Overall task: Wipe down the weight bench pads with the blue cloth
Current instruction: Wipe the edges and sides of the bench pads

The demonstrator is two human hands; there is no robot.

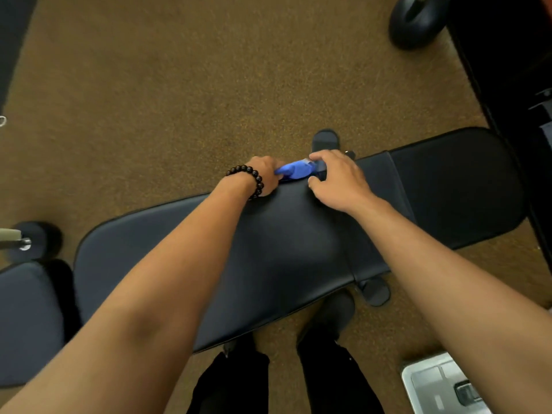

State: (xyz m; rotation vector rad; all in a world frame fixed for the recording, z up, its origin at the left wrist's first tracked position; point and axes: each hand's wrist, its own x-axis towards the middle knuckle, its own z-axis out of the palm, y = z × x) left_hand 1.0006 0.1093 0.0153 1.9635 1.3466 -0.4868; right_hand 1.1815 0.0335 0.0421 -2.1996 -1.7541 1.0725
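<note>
Lying bunched on the far edge of the long weight bench pad (283,249), close to the gap before the seat pad (457,186), the blue cloth (294,170) is gripped at both ends in the head view. Its left end is enclosed by the left hand (265,177), a beaded bracelet (256,179) at the wrist, fingers (276,164) curled tightly around it. Its right end is pinched by the right hand (337,180), fingers bent down onto the pad.

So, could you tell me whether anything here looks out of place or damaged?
Nothing looks spilled or damaged. Only the blue cloth is bunched into a narrow wad between the left hand and right hand at the far edge of the long pad, not spread flat.
</note>
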